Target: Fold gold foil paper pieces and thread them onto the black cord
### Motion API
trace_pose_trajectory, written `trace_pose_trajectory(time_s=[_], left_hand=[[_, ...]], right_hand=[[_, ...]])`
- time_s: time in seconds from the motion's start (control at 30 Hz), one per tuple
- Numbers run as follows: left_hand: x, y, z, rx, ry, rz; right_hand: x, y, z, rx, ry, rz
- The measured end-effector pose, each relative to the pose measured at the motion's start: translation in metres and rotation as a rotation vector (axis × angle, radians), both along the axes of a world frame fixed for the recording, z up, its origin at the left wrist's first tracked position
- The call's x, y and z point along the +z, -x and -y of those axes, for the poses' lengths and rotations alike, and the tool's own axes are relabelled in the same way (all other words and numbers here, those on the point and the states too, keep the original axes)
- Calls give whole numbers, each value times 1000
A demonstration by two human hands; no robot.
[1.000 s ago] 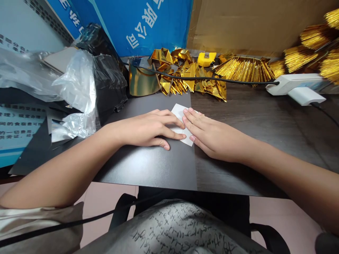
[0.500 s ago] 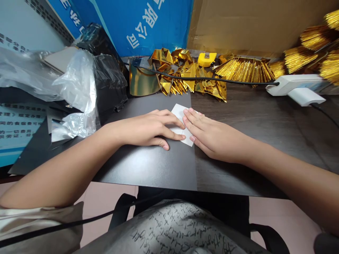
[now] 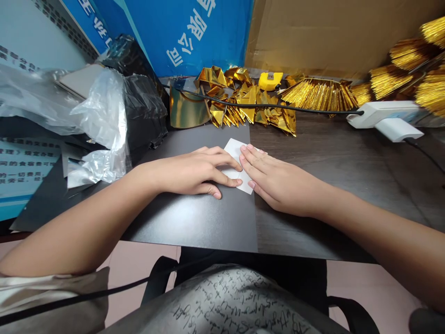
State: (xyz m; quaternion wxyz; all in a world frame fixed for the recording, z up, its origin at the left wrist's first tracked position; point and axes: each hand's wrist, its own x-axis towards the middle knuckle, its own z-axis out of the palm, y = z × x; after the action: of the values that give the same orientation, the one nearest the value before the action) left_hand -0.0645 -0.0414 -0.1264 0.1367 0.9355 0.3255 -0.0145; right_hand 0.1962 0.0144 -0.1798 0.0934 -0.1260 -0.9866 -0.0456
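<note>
A small white piece of paper (image 3: 233,147) lies flat on the dark desk, across the edge of a smooth grey mat (image 3: 194,218). My left hand (image 3: 212,170) rests on the paper's left part, with its fingers spread and the fingertips pressing down. From the right, my right hand (image 3: 274,178) lies flat over the paper's right part, fingers stretched out side by side. Much of the paper is hidden beneath both hands, so I cannot tell how it is folded.
Folded gold foil pieces (image 3: 246,99) lie behind the hands, with a yellow tape measure (image 3: 270,81) and gold fringe (image 3: 320,95). A black cable runs to a white power strip (image 3: 385,112). Crumpled clear plastic (image 3: 104,106) and a black-wrapped package (image 3: 144,102) stand left.
Both hands hold almost the same place on the paper. Only the camera view has shifted very slightly.
</note>
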Motion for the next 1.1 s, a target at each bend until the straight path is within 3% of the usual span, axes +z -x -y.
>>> trace_pose_trajectory(time_s=[0.4, 0.67, 0.87, 1.1], left_hand=[[0, -4, 6, -53, -105, -3], [0, -14, 14, 11, -178, 8], [1, -15, 17, 5, -198, -20], [6, -15, 22, -52, -226, 32]], right_hand=[[-2, 0, -4, -110, -52, 24], [11, 9, -17, -341, -60, 39], [5, 14, -3, -36, 23, -18], [-2, 11, -20, -172, 40, 16]])
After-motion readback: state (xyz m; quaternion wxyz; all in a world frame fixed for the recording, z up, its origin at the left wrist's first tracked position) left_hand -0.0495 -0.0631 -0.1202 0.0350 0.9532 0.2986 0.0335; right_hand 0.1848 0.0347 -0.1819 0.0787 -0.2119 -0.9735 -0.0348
